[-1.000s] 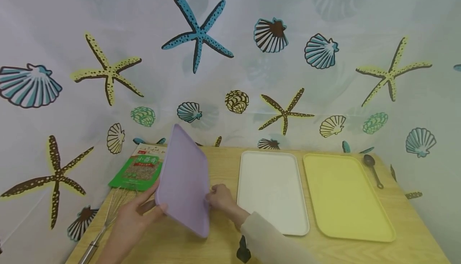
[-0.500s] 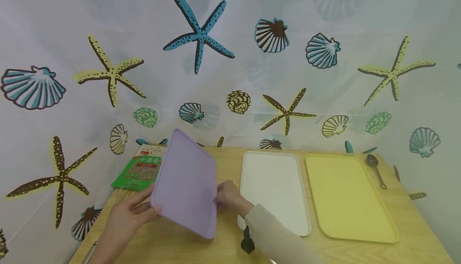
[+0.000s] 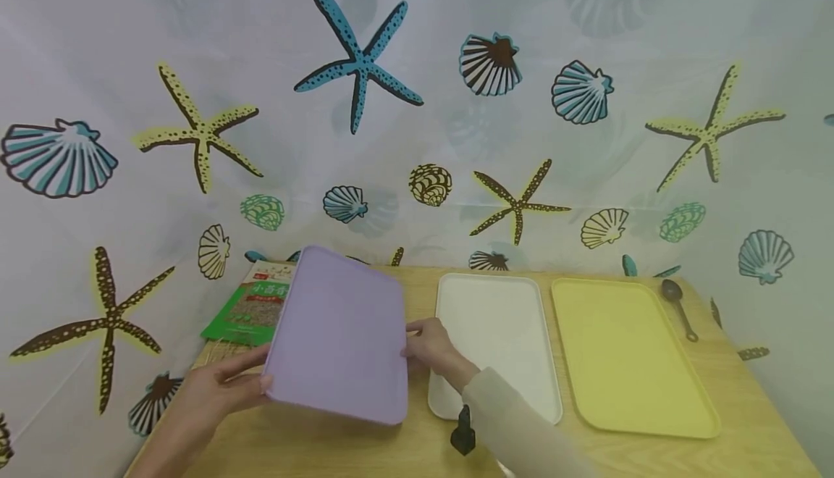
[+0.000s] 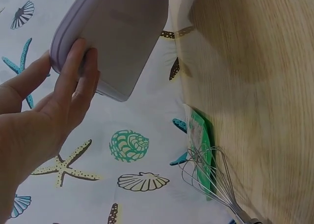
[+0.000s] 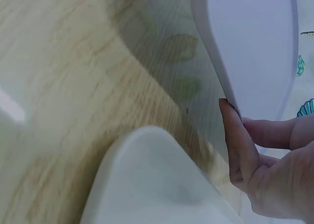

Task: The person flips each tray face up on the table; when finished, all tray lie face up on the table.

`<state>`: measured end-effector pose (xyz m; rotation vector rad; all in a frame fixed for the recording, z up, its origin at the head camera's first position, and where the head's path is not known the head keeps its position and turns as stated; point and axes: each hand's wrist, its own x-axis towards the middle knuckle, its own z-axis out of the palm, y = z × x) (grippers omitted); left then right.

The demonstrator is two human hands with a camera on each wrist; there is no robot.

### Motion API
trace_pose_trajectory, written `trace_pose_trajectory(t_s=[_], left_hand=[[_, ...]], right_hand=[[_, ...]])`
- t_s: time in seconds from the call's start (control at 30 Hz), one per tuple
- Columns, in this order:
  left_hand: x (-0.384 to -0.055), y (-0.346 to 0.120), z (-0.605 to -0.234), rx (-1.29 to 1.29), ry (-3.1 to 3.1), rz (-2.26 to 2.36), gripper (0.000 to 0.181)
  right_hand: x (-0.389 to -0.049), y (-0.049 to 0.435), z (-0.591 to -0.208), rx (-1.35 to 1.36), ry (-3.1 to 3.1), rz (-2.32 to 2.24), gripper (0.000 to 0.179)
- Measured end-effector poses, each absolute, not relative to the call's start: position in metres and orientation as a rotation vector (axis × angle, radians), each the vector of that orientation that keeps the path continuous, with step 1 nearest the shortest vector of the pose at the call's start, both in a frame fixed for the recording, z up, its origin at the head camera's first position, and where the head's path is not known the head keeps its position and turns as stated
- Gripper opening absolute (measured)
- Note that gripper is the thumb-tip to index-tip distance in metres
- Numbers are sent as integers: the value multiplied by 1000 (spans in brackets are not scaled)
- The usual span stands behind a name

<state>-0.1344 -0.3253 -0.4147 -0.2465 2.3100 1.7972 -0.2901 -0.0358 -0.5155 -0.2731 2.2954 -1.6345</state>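
Observation:
A purple rectangular tray [image 3: 342, 337] is held tilted above the table's left half, its left edge higher than its right. My left hand [image 3: 218, 395] pinches its left edge, the thumb on the near side and the fingers underneath, as the left wrist view also shows on the tray [image 4: 122, 42]. On the opposite edge, my right hand [image 3: 435, 347] pinches the rim between thumb and fingers; in the right wrist view the fingers [image 5: 240, 145] lie behind that rim. Beside the right hand lies a white tray [image 3: 498, 347], flat on the table.
Right of the white tray lies a yellow tray [image 3: 635, 358], with a dark spoon [image 3: 680, 311] beyond it. At the back left is a green seasoning packet [image 3: 244, 311], partly covered by the purple tray. A whisk [image 4: 216, 180] lies near the packet. Patterned cloth [image 3: 417, 101] hangs behind the table.
The purple tray has turned from steeply upright toward flatter, its left side lowering and its right edge shifting right. Both hands have moved with it and keep their grip.

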Motion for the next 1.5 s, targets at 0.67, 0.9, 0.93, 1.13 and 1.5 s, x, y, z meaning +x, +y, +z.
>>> trace_pose_trajectory(t_s=[0.67,0.9,0.93,1.13,1.5], left_hand=[[-173,-335,-457,-268,2411,1649,53],[-185,-339,-473,-298,2429,1602,53],[-186,-339,-475,-302,2428,1604,52],[-197,-338,-485,-338,2454,1561,47],[-207,-339,-499,-351,2597,1438,41]], right_hand=[[-288,-14,-506,-111,2157,-1778,51],[-288,-13,-508,-90,2205,-1788,51],[-289,-13,-509,-88,2218,-1782,51],[-294,-16,-512,-68,2279,-1747,52],[-301,-26,-516,-87,2322,-1730,57]])
